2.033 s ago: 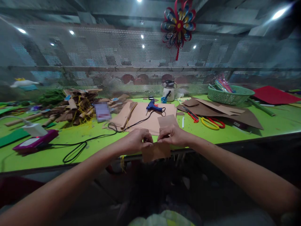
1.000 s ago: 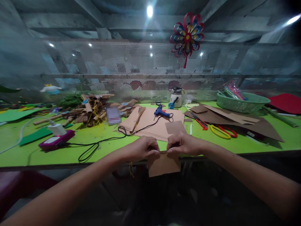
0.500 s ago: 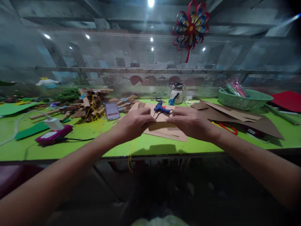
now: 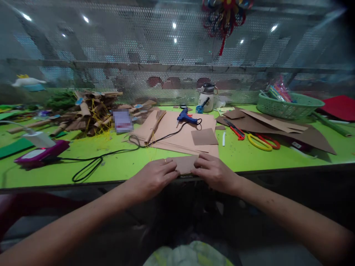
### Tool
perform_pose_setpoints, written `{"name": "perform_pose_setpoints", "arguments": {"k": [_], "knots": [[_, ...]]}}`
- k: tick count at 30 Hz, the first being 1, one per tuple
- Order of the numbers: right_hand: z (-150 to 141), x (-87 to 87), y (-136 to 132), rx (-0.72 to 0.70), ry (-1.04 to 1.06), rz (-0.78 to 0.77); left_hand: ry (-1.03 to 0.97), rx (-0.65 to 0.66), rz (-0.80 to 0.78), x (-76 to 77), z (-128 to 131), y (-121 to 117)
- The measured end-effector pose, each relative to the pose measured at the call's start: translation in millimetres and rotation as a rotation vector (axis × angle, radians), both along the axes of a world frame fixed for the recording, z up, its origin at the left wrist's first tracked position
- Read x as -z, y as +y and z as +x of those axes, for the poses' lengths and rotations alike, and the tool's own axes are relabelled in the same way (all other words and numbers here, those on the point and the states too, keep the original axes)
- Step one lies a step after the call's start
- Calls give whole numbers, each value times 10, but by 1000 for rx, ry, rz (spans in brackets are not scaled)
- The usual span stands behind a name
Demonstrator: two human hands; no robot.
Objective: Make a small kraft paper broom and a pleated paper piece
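Brown paper piece [image 4: 185, 164] — glue gun [image 4: 188, 116] beyond, unobstructed

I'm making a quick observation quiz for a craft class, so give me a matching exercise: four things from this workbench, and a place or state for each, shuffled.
Things
1. Blue glue gun
2. Green basket
3. Purple box
4. Small brown piece

Places or states
A. Has a white plug on top
B. Between the left hand and right hand, at the near edge of the table
C. Lies on the tan sheets
D. Holds colourful items in clear plastic

Right pairs: 1-C, 2-D, 3-A, 4-B
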State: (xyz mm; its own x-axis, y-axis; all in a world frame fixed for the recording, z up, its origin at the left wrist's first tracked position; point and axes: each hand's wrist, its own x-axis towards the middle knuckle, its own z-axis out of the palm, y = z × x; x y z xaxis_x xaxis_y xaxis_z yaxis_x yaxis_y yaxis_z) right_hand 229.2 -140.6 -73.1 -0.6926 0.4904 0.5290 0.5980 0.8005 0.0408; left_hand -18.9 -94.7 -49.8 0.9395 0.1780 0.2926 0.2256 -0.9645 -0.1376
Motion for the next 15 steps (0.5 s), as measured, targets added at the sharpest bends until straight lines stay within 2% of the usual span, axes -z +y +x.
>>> {"name": "perform_pose_setpoints", "arguments": {"k": [4,9,15], "knots": [[2,-5,1,-1,114,-171,-65,-123,-212,10,30,-22],[10,-41,27,2,284,-409,-141,-179,-429,73,28,8],[6,-258,129,94,204,-658,-98,-234,-629,27,52,144]]}}
